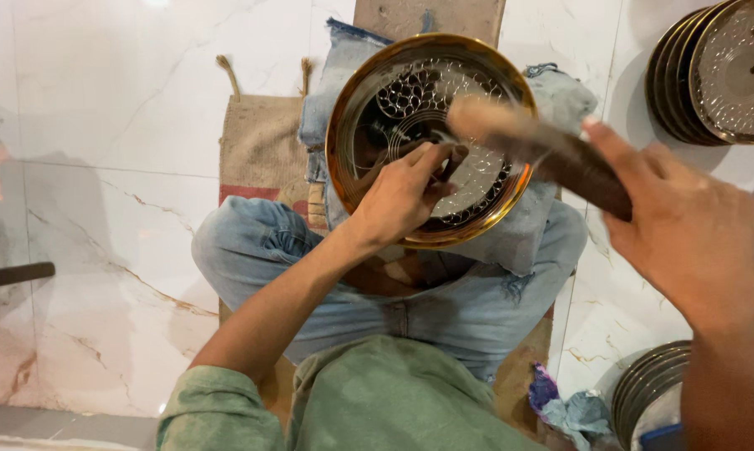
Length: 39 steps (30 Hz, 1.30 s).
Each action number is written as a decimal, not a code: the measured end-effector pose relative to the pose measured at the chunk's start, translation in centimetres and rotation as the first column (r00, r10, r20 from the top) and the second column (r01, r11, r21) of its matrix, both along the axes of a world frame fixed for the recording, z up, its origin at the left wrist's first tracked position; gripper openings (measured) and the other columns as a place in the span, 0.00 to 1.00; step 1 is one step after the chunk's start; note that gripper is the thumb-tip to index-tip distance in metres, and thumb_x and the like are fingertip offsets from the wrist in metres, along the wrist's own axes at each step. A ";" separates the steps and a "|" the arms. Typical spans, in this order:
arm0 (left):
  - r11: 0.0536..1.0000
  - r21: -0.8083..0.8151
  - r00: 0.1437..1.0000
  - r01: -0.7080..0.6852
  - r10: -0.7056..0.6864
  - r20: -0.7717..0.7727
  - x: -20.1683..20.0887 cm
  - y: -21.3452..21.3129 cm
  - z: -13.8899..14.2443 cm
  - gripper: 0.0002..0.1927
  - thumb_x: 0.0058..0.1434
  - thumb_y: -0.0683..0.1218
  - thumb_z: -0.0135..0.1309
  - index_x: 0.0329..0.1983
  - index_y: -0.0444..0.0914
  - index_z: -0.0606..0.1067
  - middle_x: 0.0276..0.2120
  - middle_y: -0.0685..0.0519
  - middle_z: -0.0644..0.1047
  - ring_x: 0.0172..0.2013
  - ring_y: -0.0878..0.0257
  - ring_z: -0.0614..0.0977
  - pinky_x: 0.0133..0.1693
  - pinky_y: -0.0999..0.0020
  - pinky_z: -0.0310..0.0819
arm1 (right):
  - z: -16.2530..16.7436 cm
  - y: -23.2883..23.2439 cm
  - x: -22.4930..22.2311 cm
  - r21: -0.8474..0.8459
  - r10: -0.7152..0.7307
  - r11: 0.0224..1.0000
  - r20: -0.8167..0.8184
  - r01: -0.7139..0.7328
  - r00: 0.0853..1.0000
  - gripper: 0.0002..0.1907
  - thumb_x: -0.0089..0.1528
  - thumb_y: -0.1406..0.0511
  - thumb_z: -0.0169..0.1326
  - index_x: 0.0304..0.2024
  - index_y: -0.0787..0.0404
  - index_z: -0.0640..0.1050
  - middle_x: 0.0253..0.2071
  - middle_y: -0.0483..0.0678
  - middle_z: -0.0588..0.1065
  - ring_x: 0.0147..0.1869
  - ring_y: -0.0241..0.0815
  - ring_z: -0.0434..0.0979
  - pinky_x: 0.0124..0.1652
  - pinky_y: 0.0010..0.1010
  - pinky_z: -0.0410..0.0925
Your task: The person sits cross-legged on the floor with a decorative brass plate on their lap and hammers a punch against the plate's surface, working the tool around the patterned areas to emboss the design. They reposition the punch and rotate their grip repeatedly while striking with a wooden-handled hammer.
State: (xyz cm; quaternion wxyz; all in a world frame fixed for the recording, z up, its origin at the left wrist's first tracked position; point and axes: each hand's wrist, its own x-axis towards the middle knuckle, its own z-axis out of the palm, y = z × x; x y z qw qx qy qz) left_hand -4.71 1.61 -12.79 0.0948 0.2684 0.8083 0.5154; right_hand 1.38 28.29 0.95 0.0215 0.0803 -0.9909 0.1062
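Observation:
A round metal plate [477,79] with a gold rim and an engraved pattern rests on my lap, over folded denim cloth. My left hand [398,196] lies on the plate's face, fingers pinched on a small dark tool whose tip touches the metal. My right hand [690,230] is raised to the right of the plate and grips a brown wooden mallet [544,146], blurred, with its head over the plate's upper right part.
A stack of similar plates [719,71] leans at the top right. Another stack [648,392] lies at the bottom right beside a crumpled blue rag [565,409]. A burlap sack [260,146] covers the marble floor [101,167] under my crossed legs.

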 end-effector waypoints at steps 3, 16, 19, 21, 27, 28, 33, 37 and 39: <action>0.998 0.049 0.996 0.034 -0.030 -0.080 -0.2 0.1 -0.3 0.23 0.66 0.42 0.60 0.61 0.37 0.68 0.47 0.44 0.77 0.47 0.43 0.81 0.45 0.54 0.76 | -0.1 -0.1 0.4 0.288 -0.080 0.957 0.227 0.011 0.971 0.40 0.60 0.62 0.63 0.73 0.43 0.64 0.39 0.56 0.78 0.38 0.58 0.82 0.39 0.47 0.75; 0.982 -0.031 0.980 0.186 -0.187 -0.070 -0.8 0.2 0.2 0.22 0.63 0.43 0.60 0.58 0.34 0.70 0.46 0.40 0.77 0.47 0.39 0.79 0.46 0.49 0.73 | -2.2 0.5 3.4 0.192 -0.172 0.970 0.125 0.147 0.977 0.34 0.59 0.63 0.65 0.68 0.50 0.72 0.42 0.59 0.81 0.41 0.62 0.82 0.41 0.49 0.73; 0.957 -0.138 0.967 0.256 -0.254 0.027 -0.8 0.5 0.4 0.21 0.62 0.43 0.59 0.58 0.35 0.71 0.44 0.42 0.78 0.45 0.42 0.81 0.46 0.50 0.74 | -3.9 1.0 4.4 -0.048 -0.238 0.967 0.190 0.251 0.952 0.39 0.58 0.62 0.64 0.71 0.58 0.70 0.43 0.64 0.79 0.44 0.64 0.81 0.45 0.48 0.74; 0.947 -0.171 0.962 0.272 -0.269 0.043 -0.9 0.6 0.5 0.21 0.61 0.42 0.59 0.58 0.36 0.72 0.44 0.42 0.78 0.45 0.43 0.81 0.46 0.50 0.75 | -4.8 1.2 5.1 -0.165 -0.218 0.960 0.075 0.228 0.973 0.38 0.58 0.61 0.64 0.70 0.59 0.69 0.46 0.65 0.78 0.46 0.63 0.80 0.46 0.47 0.73; 0.917 -0.148 0.928 0.371 -0.369 0.043 -1.3 0.6 0.9 0.23 0.58 0.41 0.59 0.58 0.36 0.71 0.43 0.43 0.78 0.46 0.42 0.81 0.46 0.50 0.75 | -6.2 0.4 7.1 -0.329 -0.292 0.893 0.099 0.309 0.951 0.36 0.60 0.63 0.66 0.69 0.54 0.67 0.52 0.57 0.78 0.52 0.56 0.81 0.51 0.45 0.74; 0.913 -0.128 0.922 0.386 -0.386 0.031 -1.4 0.6 1.0 0.24 0.58 0.40 0.59 0.59 0.36 0.71 0.43 0.42 0.78 0.46 0.41 0.81 0.47 0.49 0.75 | -6.5 0.1 7.4 -0.498 -0.342 0.802 0.072 0.331 0.937 0.37 0.61 0.63 0.66 0.69 0.55 0.64 0.55 0.56 0.77 0.54 0.54 0.80 0.53 0.44 0.74; 0.887 -0.112 0.894 0.447 -0.444 0.058 -1.6 0.3 1.2 0.24 0.57 0.41 0.60 0.58 0.37 0.72 0.44 0.42 0.79 0.47 0.40 0.80 0.46 0.48 0.74 | -7.8 -0.8 9.0 -0.490 -0.389 0.760 0.183 0.427 0.903 0.40 0.59 0.67 0.66 0.72 0.55 0.65 0.49 0.55 0.76 0.49 0.49 0.80 0.46 0.41 0.73; 0.883 -0.027 0.884 0.468 -0.467 0.018 -2.0 0.1 0.9 0.30 0.54 0.39 0.60 0.62 0.36 0.71 0.44 0.41 0.79 0.45 0.39 0.80 0.45 0.48 0.74 | -9.1 -1.1 10.5 -0.056 -0.301 0.949 0.122 0.309 0.946 0.43 0.55 0.70 0.70 0.72 0.55 0.68 0.50 0.57 0.80 0.46 0.54 0.81 0.44 0.44 0.73; 0.859 -0.047 0.860 0.511 -0.510 0.020 -2.2 0.1 0.8 0.27 0.54 0.40 0.61 0.59 0.35 0.71 0.44 0.41 0.79 0.46 0.39 0.80 0.46 0.48 0.74 | -10.1 -1.3 11.2 -0.524 -0.467 0.682 0.226 0.511 0.855 0.42 0.56 0.68 0.67 0.71 0.58 0.64 0.47 0.53 0.77 0.47 0.45 0.80 0.45 0.37 0.74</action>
